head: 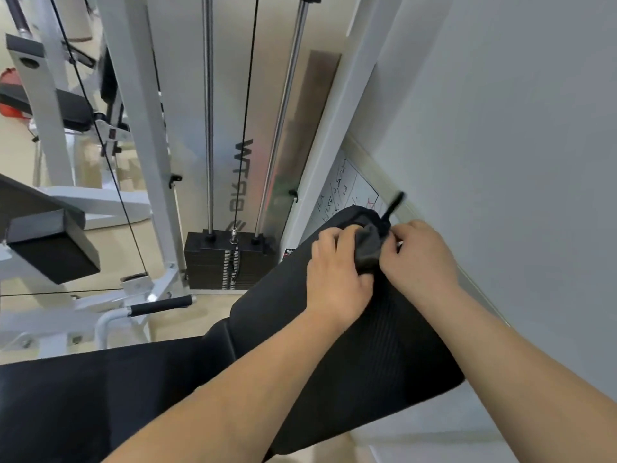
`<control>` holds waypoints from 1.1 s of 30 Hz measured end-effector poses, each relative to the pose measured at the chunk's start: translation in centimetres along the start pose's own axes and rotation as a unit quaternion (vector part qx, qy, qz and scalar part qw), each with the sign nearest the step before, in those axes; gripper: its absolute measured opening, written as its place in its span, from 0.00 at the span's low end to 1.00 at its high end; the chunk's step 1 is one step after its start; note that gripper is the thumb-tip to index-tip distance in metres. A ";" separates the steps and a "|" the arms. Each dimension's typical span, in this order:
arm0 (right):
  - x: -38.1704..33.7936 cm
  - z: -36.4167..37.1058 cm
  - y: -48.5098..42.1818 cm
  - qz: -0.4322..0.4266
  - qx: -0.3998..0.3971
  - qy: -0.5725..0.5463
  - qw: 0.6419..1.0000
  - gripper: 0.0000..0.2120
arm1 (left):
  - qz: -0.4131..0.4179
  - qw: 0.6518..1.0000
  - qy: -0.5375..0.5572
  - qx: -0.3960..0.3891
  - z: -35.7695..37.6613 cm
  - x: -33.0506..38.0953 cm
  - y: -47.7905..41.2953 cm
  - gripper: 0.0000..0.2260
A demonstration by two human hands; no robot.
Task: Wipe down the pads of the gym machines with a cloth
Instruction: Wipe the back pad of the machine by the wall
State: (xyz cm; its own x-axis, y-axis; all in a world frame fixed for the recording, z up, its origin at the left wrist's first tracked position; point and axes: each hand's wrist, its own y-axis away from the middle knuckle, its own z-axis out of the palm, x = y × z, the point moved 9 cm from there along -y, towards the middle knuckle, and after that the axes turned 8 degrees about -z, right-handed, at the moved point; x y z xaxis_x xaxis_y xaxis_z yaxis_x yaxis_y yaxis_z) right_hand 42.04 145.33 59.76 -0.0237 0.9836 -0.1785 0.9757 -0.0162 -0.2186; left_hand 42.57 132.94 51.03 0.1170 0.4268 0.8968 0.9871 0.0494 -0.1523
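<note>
A long black bench pad (360, 349) runs from the lower left up toward the wall. Near its far end lies a dark grey cloth (369, 247), bunched between both my hands. My left hand (337, 272) grips the cloth's left side with curled fingers. My right hand (422, 259) pinches its right side. A black strap end (394, 203) sticks up just beyond the cloth. The bench's seat pad (100, 396) fills the lower left.
A weight stack (230, 259) with chrome guide rods and a black cable stands behind the bench. White machine frames, a black foam handle (162, 306) and another padded block (53, 247) lie to the left. A grey wall (500, 128) is close on the right.
</note>
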 end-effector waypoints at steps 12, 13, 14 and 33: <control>-1.3 1.4 -0.7 -0.048 -0.022 0.106 0.993 0.26 | -0.446 0.890 -0.061 0.072 -3.5 -19.5 2.8 0.24; -1.7 1.5 -1.0 -0.047 -0.019 0.127 0.991 0.25 | -0.456 0.886 -0.047 0.069 -3.5 -19.4 2.4 0.24; -2.0 1.6 -1.2 -0.040 -0.014 0.146 0.988 0.25 | -0.439 0.895 -0.031 0.074 -3.4 -18.0 1.5 0.23; -3.6 3.3 -0.1 -0.016 0.035 0.228 0.973 0.21 | -0.492 0.869 -0.015 0.060 -0.2 -27.8 15.3 0.30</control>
State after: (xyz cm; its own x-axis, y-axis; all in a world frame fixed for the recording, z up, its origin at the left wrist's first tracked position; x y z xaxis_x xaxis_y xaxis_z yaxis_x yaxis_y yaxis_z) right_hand 41.26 141.19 57.23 0.0603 0.9607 0.2708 0.9582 0.0204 -0.2855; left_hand 54.49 121.60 23.83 -0.7810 0.1478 0.6068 0.5892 0.4968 0.6372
